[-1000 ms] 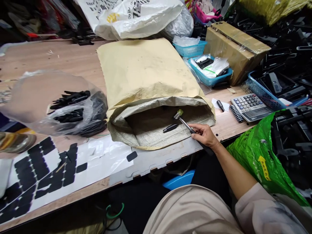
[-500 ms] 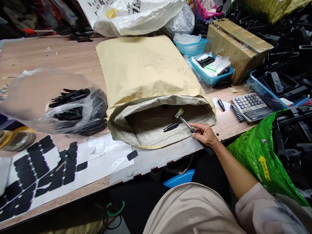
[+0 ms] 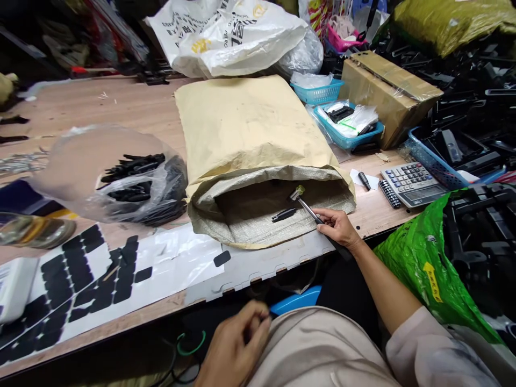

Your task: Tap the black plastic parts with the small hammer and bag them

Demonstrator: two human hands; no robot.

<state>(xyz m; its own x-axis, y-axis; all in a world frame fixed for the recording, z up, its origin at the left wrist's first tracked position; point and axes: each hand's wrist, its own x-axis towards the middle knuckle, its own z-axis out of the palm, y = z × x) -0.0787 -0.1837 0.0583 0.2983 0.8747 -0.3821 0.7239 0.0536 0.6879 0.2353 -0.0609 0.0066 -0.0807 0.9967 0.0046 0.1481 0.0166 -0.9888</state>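
Note:
My right hand [image 3: 338, 228] is closed around the black grip of a small mallet [image 3: 307, 207]. Its metal shaft points into the open mouth of a tan paper sack [image 3: 258, 121], with the yellowish-green and silver head over the pale woven lining. Just left of the shaft, a small black plastic part [image 3: 284, 215] lies on that lining. Below the table edge, in front of my body, is my left hand [image 3: 237, 344], its fingers curled and slightly blurred. Whether they hold anything is hidden.
A clear bag of black parts [image 3: 139, 188] lies left of the sack, above sheets of black stickers [image 3: 72, 269]. On the right are a calculator [image 3: 411, 180], blue baskets [image 3: 349, 138], a cardboard box [image 3: 387, 97] and a green sack [image 3: 423, 252] with black plastic pieces.
My left hand has come into view at the bottom. The camera view has shifted slightly. My right hand still holds the mallet in nearly the same place over the sack's mouth.

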